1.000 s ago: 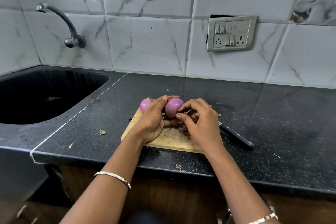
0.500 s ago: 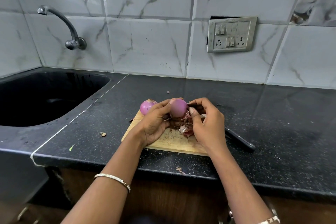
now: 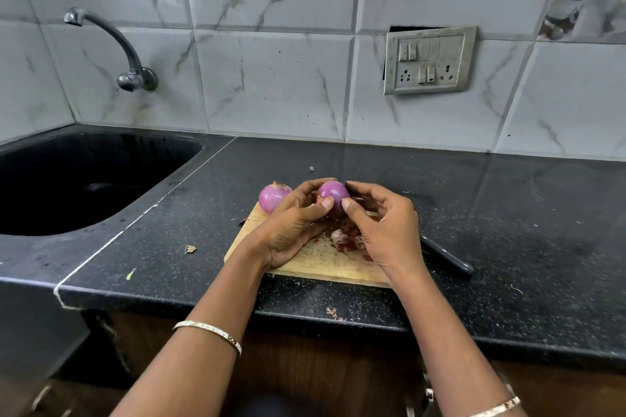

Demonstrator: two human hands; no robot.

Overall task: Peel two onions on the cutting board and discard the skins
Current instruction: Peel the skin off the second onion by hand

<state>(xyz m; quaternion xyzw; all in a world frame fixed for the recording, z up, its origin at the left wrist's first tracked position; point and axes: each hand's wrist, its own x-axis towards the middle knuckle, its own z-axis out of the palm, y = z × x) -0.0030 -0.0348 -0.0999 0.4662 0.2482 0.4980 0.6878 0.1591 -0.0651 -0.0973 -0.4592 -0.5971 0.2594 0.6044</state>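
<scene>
Head view: in the middle of the frame both hands hold one peeled purple onion (image 3: pixel 333 192) just above the far part of the board (image 3: pixel 318 264). The left hand (image 3: pixel 291 227) curls round it from the left, thumb tip on its near face and fingers over its top. The right hand (image 3: pixel 382 230) pinches it from the right, thumb tip beside the left thumb and fingers arched over the far side.

A second onion (image 3: pixel 271 198), with a dry tuft on top, sits at the board's far left corner, just left of the left hand and partly hidden by its fingers. A heap of skins (image 3: pixel 345 235) lies on the board between the palms, partly under the right hand.

A knife (image 3: pixel 447 259) lies on the black speckled desk (image 3: pixel 508 213) at the board's right edge. Its dark handle points to the lower right and its blade is hidden behind the right wrist. A scrap (image 3: pixel 189 249) lies on the desk left of the board, and crumbs (image 3: pixel 333 313) lie near the desk's front edge.

A dark sink (image 3: pixel 84 179) fills the left side, with a tap (image 3: pixel 137 79) on the tiled wall at upper left. A switch plate (image 3: pixel 428 61) hangs at upper right. A bangle (image 3: pixel 210 332) circles the left wrist.
</scene>
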